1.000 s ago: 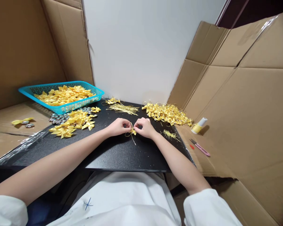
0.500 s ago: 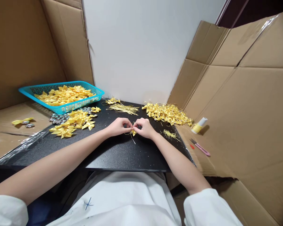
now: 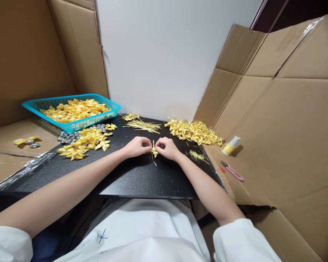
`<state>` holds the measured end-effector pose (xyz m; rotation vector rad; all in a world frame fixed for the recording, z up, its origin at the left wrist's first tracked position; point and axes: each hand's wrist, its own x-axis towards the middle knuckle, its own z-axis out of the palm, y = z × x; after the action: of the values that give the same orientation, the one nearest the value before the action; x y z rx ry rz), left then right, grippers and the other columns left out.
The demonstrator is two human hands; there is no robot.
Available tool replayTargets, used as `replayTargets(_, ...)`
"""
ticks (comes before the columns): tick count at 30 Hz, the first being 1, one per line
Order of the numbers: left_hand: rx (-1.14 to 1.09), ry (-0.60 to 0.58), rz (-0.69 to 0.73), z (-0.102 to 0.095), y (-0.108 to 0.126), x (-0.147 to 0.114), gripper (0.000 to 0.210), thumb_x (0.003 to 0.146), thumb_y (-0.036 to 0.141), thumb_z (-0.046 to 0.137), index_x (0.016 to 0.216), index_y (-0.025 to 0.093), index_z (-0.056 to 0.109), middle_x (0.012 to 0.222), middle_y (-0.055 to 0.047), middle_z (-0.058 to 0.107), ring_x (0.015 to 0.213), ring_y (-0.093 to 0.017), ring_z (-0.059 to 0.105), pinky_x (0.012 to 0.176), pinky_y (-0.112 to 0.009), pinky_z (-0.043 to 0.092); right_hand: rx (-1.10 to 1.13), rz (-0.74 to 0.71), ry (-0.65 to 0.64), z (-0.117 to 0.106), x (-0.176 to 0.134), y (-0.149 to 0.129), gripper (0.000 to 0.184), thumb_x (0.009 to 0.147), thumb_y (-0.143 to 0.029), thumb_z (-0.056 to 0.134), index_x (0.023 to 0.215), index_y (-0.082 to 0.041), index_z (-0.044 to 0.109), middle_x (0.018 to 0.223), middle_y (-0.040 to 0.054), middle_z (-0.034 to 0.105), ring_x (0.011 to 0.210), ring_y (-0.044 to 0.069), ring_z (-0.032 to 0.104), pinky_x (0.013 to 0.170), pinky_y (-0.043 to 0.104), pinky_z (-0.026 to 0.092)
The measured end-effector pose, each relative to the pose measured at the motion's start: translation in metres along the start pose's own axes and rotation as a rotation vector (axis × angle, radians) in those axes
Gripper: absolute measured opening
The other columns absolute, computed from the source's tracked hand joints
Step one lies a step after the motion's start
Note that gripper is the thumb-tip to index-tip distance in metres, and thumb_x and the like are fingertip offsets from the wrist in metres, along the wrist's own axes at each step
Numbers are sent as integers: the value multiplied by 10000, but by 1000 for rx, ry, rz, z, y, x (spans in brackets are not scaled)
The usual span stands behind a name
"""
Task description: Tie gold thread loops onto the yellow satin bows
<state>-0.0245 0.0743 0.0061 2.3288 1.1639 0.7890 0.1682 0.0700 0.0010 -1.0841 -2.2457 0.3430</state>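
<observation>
- Nearest: a white cloth garment bearing a blue star-shaped mark, at the edge of the black speckled bench.
- Right side, on cardboard: pink-handled metal snips beside a small flat red piece.
- Bench centre: a small yellow ribbon bow with thin gold cord, located between the hands.
- Left hand and right hand: each pinching at the bow with thumb and fingertips; which grips ribbon and which cord is too small to tell.
- Right of the hands: fine yellow clippings.
- Left: loose yellow bows heaped against silvery rounded pieces.
- Farther: a pile of corded yellow bows, right; straight gold cord lengths, centre.
- Far left: a turquoise perforated plastic basket filled with yellow bows.
</observation>
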Motion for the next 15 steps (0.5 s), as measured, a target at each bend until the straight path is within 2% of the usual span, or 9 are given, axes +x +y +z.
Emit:
replayTargets(8,-41,-70,67,2,-1,0,313,697,467,664,744,158,670,691,2,634,613,-126,500,570,-227,343,5,12,4,-2,0,-3,79,767,-183,606,689,-192,621,731,-11,638,743,145,515,750,291,347)
replayTargets(15,-42,-24,73,1,0,0,330,757,462,590,724,147,685,663,-10,631,583,-118,464,561,-230,328,87,17,25,-1,0,-3,71,750,-165,621,682,-185,625,717,-13,636,700,131,506,730,271,381)
